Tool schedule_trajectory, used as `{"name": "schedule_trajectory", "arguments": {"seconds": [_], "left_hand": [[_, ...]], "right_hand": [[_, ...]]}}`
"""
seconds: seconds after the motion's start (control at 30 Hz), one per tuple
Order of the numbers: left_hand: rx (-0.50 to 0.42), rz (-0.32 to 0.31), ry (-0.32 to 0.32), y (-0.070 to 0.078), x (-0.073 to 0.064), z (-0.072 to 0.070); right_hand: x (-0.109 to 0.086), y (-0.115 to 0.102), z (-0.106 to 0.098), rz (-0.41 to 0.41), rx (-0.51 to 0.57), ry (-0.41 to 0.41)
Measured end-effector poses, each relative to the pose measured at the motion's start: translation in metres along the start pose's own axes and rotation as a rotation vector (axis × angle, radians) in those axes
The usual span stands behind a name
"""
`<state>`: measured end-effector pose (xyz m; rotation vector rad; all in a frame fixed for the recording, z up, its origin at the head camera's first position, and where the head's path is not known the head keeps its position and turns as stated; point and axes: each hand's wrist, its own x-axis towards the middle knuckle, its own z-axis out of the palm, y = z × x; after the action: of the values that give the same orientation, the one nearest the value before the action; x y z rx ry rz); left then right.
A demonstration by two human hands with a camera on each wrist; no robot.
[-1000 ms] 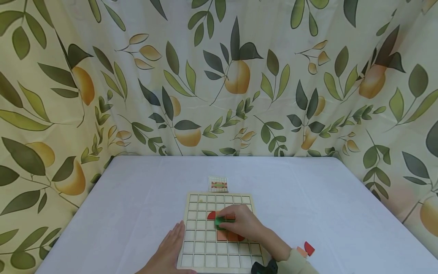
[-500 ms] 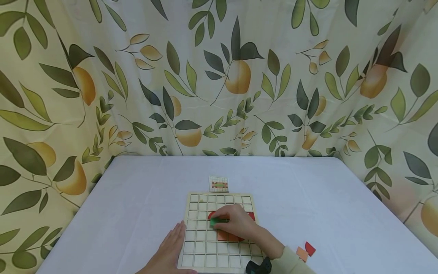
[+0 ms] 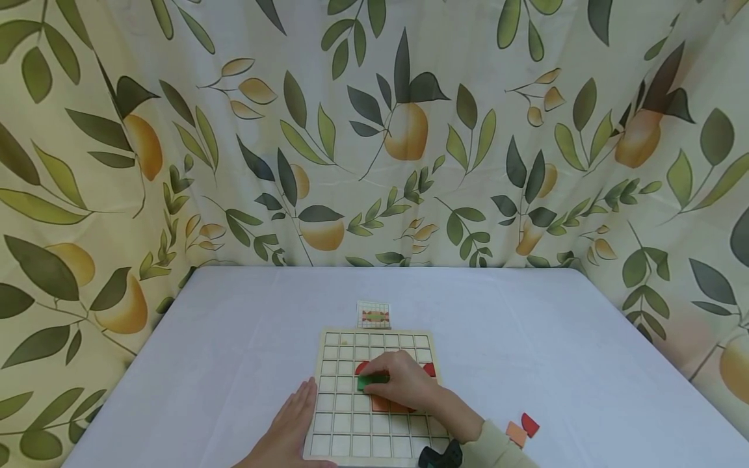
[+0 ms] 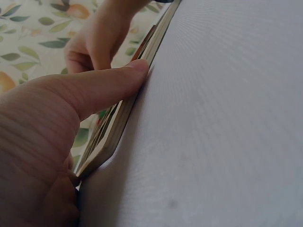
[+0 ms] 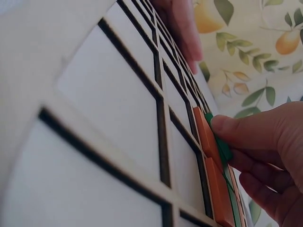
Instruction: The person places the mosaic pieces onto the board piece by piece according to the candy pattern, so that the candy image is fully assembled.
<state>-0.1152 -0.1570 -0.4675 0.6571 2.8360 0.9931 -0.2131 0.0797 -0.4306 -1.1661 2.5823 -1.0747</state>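
A pale gridded board (image 3: 342,422) lies on the white table. My left hand (image 3: 285,421) rests along its left side with straight fingers, its thumb (image 4: 111,87) against the near edge. My right hand (image 3: 404,382) pinches a small green tile (image 3: 362,383) between thumb and fingers, over the middle of the grid. In the right wrist view, that green tile (image 5: 218,139) touches or nearly touches a row of orange tiles (image 5: 218,191). A red curved tile (image 3: 361,368) sits just behind my fingertips, and another red tile (image 3: 430,370) is near the board's right edge. My right hand hides part of the grid.
Behind the board lies a small pattern card (image 3: 374,316). Right of my right sleeve, a loose orange square tile (image 3: 516,434) and a red curved tile (image 3: 530,425) lie on the tablecloth (image 3: 234,338). A leaf-and-fruit curtain (image 3: 363,195) hangs behind the table.
My right hand has shifted a little left with the green tile, uncovering the red tile at the right of the board. The left hand stays in place.
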Motion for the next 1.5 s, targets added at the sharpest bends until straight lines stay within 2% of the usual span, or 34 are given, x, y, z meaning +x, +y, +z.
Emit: {"name": "schedule_trajectory", "arguments": {"seconds": [0.13,0.33,0.43,0.83,1.2,1.37,1.5], "left_hand": [[0.002,0.004,0.008,0.0010,-0.0007,-0.0008],[-0.020,0.066,0.014,0.0003,-0.0014,-0.0012],[-0.022,0.078,0.014,0.0000,-0.0017,-0.0013],[-0.017,0.066,0.004,-0.0004,-0.0013,-0.0011],[0.003,0.087,0.014,-0.0015,-0.0008,0.0002],[-0.008,0.053,-0.001,-0.0008,-0.0012,-0.0001],[-0.010,0.021,-0.017,0.0005,-0.0016,-0.0008]], "right_hand": [[0.0012,0.0001,0.0012,-0.015,-0.041,-0.011],[0.0009,0.0003,0.0027,-0.033,-0.010,-0.013],[0.0008,-0.0002,0.0026,-0.040,-0.008,-0.014],[0.0015,-0.0027,0.0035,-0.004,-0.005,-0.018],[0.0008,-0.0037,0.0036,-0.017,-0.008,-0.003],[-0.0009,-0.0027,0.0023,-0.039,-0.015,0.005],[-0.0063,0.0003,-0.0021,-0.019,-0.016,0.016]]}}
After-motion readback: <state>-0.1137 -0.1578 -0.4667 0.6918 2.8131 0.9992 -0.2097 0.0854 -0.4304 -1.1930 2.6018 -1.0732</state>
